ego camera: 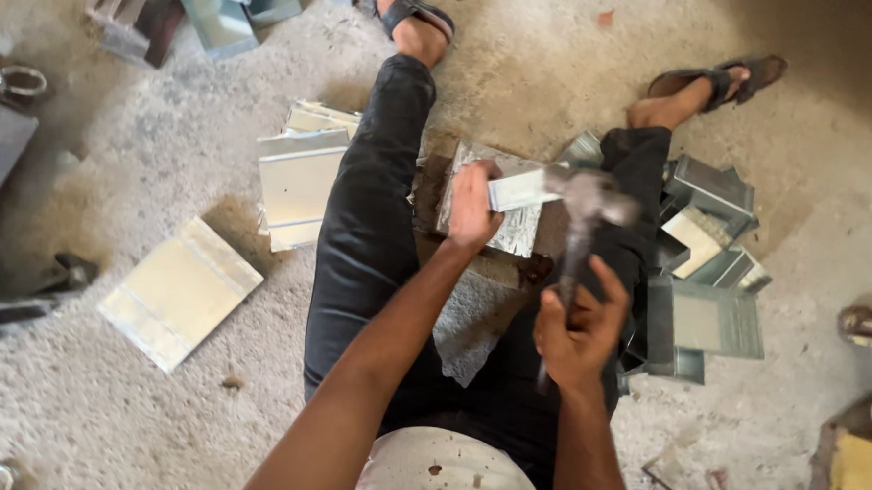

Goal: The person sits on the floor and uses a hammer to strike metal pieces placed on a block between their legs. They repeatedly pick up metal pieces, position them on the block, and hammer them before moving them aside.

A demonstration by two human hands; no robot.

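Observation:
I sit on a concrete floor with my legs in dark trousers spread apart. My left hand (475,206) grips a small folded sheet-metal piece (523,190) and holds it over a flat metal block (501,230) between my legs. My right hand (577,330) is shut on the handle of a hammer (585,204). The hammer head is blurred and sits right at the far end of the metal piece.
Flat sheet-metal pieces (299,185) are stacked left of my left leg, and one more lies apart (180,291). Folded metal boxes (706,276) are piled to the right. More metal parts (211,5) lie at the top left. Both feet wear sandals (407,11).

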